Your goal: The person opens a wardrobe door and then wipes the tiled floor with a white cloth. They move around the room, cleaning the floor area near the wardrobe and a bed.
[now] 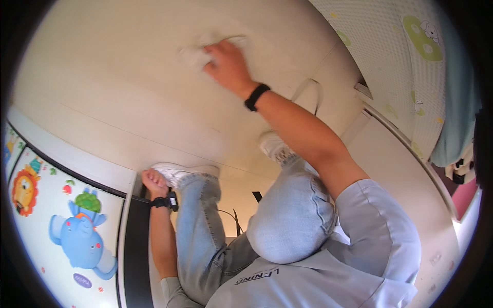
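Observation:
My right hand (228,63), blurred by motion and wearing a black wristband (257,97), reaches far out over the pale floor (134,77). Its fingers are bent around a thin whitish thing (195,54), probably a cloth or tissue, which spreads on the floor and is too blurred to make out. A thin dark curved line shows just beyond the fingers. My left hand (155,181) is low at the left with curled fingers, beside my white shoe (188,169) and the cabinet's corner. A black device (166,201) is strapped to that wrist.
A white cabinet (34,238) with cartoon animals stands close on my left. At the right, a patterned quilted sheet (381,57) hangs by a teal cloth (458,104). A thin strap loop (317,90) rises near my other shoe (274,146). My bent knees fill the middle.

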`<action>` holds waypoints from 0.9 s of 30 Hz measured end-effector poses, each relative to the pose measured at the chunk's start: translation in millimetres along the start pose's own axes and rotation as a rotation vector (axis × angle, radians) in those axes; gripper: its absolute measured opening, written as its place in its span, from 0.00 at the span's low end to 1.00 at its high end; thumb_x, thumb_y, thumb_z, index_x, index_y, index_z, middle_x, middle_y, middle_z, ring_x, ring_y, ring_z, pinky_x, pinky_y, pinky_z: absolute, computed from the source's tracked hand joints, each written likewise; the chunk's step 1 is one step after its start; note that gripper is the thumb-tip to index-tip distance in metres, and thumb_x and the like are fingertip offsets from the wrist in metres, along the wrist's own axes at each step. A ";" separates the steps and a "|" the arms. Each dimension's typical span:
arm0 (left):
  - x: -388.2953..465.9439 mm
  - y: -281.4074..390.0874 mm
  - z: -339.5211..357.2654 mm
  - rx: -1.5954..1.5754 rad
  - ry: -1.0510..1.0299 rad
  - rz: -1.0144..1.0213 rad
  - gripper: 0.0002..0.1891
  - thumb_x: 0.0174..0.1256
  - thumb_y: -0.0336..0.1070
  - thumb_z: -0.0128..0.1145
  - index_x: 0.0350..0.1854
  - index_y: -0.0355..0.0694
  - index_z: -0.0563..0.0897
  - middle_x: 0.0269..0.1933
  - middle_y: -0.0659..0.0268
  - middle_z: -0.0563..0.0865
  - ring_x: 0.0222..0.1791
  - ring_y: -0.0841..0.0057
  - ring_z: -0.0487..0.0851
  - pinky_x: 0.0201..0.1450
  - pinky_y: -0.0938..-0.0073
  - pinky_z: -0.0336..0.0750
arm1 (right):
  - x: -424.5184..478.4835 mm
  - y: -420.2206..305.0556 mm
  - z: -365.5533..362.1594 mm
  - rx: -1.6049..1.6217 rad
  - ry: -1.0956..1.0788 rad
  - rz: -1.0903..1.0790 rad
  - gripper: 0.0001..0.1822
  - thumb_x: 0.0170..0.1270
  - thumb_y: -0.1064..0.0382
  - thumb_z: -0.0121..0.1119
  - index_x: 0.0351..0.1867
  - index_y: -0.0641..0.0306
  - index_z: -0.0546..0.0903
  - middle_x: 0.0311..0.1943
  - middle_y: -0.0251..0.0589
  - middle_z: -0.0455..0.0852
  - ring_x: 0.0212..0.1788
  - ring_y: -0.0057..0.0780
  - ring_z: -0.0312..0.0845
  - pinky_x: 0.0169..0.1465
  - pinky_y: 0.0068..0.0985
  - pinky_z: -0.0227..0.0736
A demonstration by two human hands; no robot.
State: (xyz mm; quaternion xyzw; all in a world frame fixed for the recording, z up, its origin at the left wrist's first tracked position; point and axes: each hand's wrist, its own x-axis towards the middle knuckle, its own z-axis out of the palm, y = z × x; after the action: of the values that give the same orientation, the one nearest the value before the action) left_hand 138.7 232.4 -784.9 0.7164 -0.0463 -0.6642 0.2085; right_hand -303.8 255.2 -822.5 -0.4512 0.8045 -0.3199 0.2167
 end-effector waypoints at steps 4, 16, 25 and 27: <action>4.8 -6.7 17.2 0.103 0.054 -0.141 0.19 0.63 0.45 0.49 0.15 0.52 0.59 0.11 0.76 0.57 0.07 0.82 0.53 0.07 0.80 0.48 | -20.9 -17.9 11.7 -0.005 -0.125 -0.257 0.17 0.52 0.66 0.61 0.46 0.58 0.83 0.36 0.42 0.79 0.45 0.43 0.76 0.51 0.40 0.71; 3.3 2.7 18.8 0.198 -0.047 -0.147 0.20 0.65 0.46 0.48 0.14 0.52 0.59 0.11 0.75 0.58 0.08 0.81 0.52 0.09 0.77 0.46 | -9.5 134.3 -73.4 -0.319 0.607 0.406 0.18 0.61 0.61 0.60 0.48 0.71 0.81 0.41 0.53 0.85 0.44 0.51 0.79 0.51 0.41 0.74; 3.6 -2.4 35.4 0.279 0.013 -0.128 0.19 0.64 0.48 0.48 0.16 0.52 0.60 0.12 0.75 0.59 0.08 0.80 0.53 0.09 0.78 0.46 | -72.4 -62.1 84.2 0.040 -0.516 -0.756 0.07 0.56 0.58 0.60 0.31 0.56 0.84 0.34 0.47 0.82 0.44 0.46 0.79 0.51 0.41 0.74; 3.7 -5.1 35.1 0.304 0.050 -0.065 0.19 0.65 0.48 0.47 0.16 0.52 0.60 0.12 0.74 0.60 0.08 0.80 0.53 0.09 0.78 0.46 | -74.2 -61.8 82.1 0.027 -0.569 -0.822 0.06 0.56 0.59 0.60 0.31 0.53 0.85 0.34 0.44 0.82 0.44 0.44 0.80 0.49 0.40 0.74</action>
State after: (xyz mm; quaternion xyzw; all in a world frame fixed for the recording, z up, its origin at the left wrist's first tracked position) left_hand 103.9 227.5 -791.3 0.7571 -0.1179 -0.6379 0.0774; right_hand -178.1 269.1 -831.8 -0.7974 0.4648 -0.2535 0.2896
